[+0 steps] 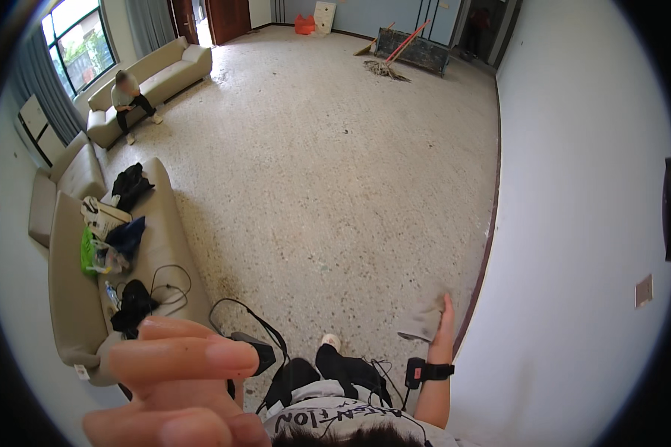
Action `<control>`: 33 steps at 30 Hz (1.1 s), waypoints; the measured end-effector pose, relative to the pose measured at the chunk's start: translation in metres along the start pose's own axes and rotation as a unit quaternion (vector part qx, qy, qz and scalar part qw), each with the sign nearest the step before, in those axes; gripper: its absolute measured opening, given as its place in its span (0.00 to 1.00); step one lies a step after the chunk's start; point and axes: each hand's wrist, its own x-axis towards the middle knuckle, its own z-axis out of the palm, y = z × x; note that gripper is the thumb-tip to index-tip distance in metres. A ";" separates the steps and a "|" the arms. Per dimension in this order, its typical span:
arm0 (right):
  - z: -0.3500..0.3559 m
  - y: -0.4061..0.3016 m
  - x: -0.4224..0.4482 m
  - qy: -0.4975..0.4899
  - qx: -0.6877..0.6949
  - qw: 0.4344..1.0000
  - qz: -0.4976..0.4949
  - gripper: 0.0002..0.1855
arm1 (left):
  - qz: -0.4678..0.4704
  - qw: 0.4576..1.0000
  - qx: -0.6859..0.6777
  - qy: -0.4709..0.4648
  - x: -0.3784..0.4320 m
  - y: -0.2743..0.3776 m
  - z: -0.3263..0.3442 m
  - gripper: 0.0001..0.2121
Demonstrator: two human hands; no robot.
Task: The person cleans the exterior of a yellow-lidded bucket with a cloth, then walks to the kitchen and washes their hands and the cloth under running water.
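My left hand (173,380) is raised very near the lens and looks large at the lower left. Its fingers are bent, and I see nothing held; part of the hand runs out of the picture. Behind the fingertips shows a black strapped device (263,353) with a cable. A grey cloth (422,321) hangs from my right hand (446,315), low beside the right wall, over the floor. The hand is partly hidden by the cloth. Around my right wrist sits a black band with a small box (416,373), with a wire running down from it.
A beige sofa (170,223) on the left bears bags, a bottle and cables. A person (126,98) sits on a farther sofa (168,75). Beyond the speckled floor (324,184), a mop (386,70) leans on a dark panel (419,53). The white wall (570,184) rises at right.
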 end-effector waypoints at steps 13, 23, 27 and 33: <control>0.243 -0.064 0.374 -0.046 0.017 0.998 0.048 0.24 | -0.293 0.950 0.100 -0.048 -0.038 -0.416 0.164 0.26; 0.383 -0.175 0.570 0.065 -0.024 0.997 -0.036 0.25 | -0.342 0.931 -0.116 -0.053 0.005 -0.702 0.439 0.31; 0.427 -0.210 0.705 0.015 0.022 0.999 0.019 0.26 | -0.385 0.918 -0.095 -0.022 0.016 -0.807 0.519 0.37; 0.586 -0.263 0.902 -0.160 0.086 0.978 0.104 0.28 | -0.472 0.876 -0.081 0.058 0.078 -0.965 0.615 0.45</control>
